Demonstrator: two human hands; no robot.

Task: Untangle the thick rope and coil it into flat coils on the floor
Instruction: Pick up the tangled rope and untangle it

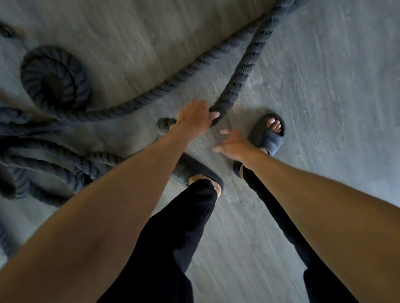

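Across the floor (pixel 325 91) the thick rope (pixel 150 93) sprawls, one small flat coil (pixel 53 77) at left, a tangle (pixel 19 155) below it; the left hand (pixel 192 118) grips a raised strand, probably to feed slack coilward; the right hand (pixel 234 146) hovers near, fingers (pixel 225 131) spread and seemingly empty, though blurred.

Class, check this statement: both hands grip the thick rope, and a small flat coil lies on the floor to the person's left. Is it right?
Not quite. Only the left hand grips the thick rope; the right hand is open beside it and holds nothing, as the head view shows. The small flat coil does lie on the floor to the person's left.
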